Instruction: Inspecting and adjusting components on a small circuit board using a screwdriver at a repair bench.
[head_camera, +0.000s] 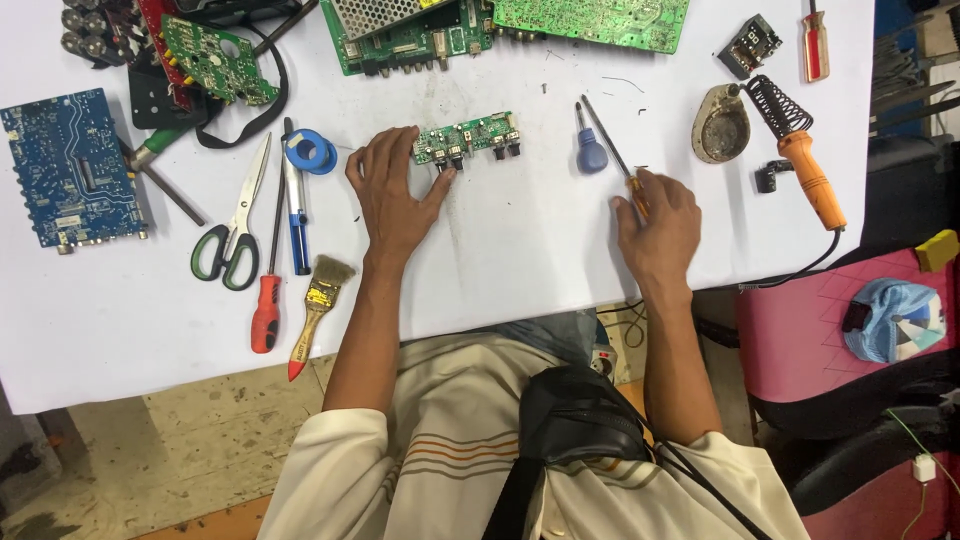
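Note:
A small green circuit board (467, 137) with black knobs lies on the white table (520, 250). My left hand (392, 195) lies flat beside it, thumb and fingertips touching its left end. My right hand (660, 228) rests on the table over the orange handle of a thin screwdriver (606, 140), whose shaft points up and left. A blue-handled screwdriver (588, 148) lies just left of that shaft.
Scissors (235, 225), a red screwdriver (267, 300), a paintbrush (318, 305) and a blue solder reel (312, 152) lie left. A blue board (70, 170) and green boards (590, 20) line the edges. An orange soldering iron (805, 165) sits right, by a pink chair (830, 330).

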